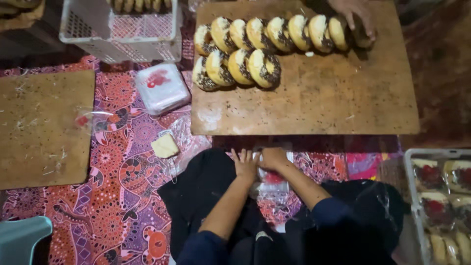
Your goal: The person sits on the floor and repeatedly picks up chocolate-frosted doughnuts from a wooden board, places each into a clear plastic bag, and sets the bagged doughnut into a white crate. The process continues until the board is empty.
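Note:
My left hand (245, 164) and my right hand (274, 158) meet over a clear plastic packet (273, 185) with a red patch, lying on my lap at the lower middle. The left hand's fingers are spread flat on the packet; the right hand's fingers are curled and pinch its top edge. Ahead lies a wooden board (314, 103) with two rows of round sprinkled buns (255, 49) standing on edge. Another person's hand (355, 14) touches the right end of the far row.
A second wooden board (44, 127) lies at left on the patterned cloth (117, 196). A white crate (117, 29) stands at the back, a stack of clear packets (162, 87) and a loose one (165, 145) near it. A tray (409, 196) of wrapped buns sits at right.

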